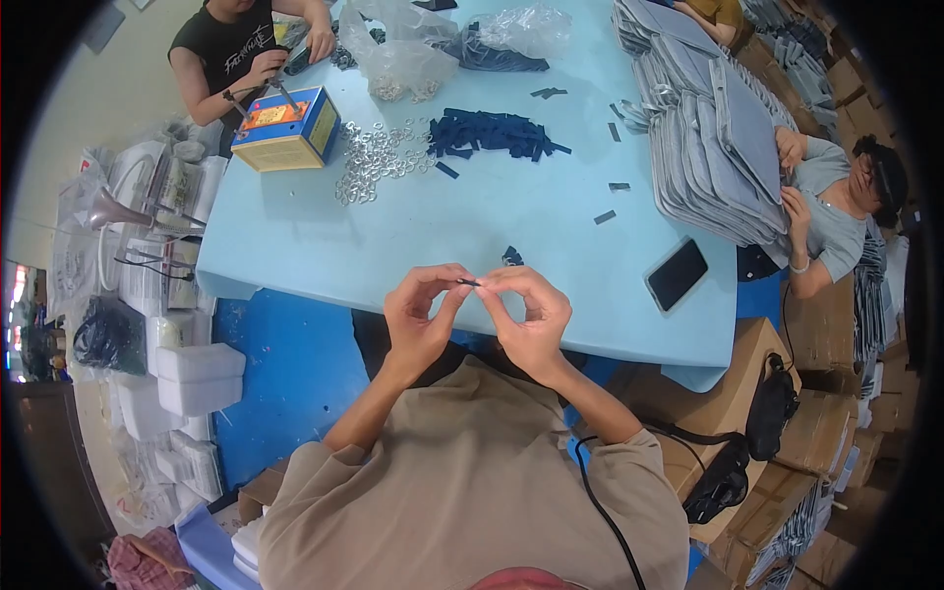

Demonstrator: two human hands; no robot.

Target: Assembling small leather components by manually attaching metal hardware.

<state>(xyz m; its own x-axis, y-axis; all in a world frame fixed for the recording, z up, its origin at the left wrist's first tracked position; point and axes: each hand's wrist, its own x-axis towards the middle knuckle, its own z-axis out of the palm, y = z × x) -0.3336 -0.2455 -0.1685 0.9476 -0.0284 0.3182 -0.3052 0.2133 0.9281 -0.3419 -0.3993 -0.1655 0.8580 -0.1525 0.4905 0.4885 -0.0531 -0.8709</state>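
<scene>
Just over the near edge of the light blue table [393, 236], my left hand [421, 313] and my right hand [531, 317] meet fingertip to fingertip. Each pinches one end of a small dark strip [469, 282], mostly hidden by the fingers. Whether a metal ring is on it is too small to tell. Right behind my fingers lies a small dark folded piece [512, 257]. Farther back are a spread of silvery metal rings [377, 165] and, to its right, a heap of dark blue fabric strips [489, 133].
A blue and yellow box-shaped machine [285, 130] stands at the far left, with a co-worker [226, 59] behind it. Clear plastic bags [398, 49] sit at the back. On the right are a phone [678, 274], stacked grey padded pieces [703, 157] and another person [836, 197].
</scene>
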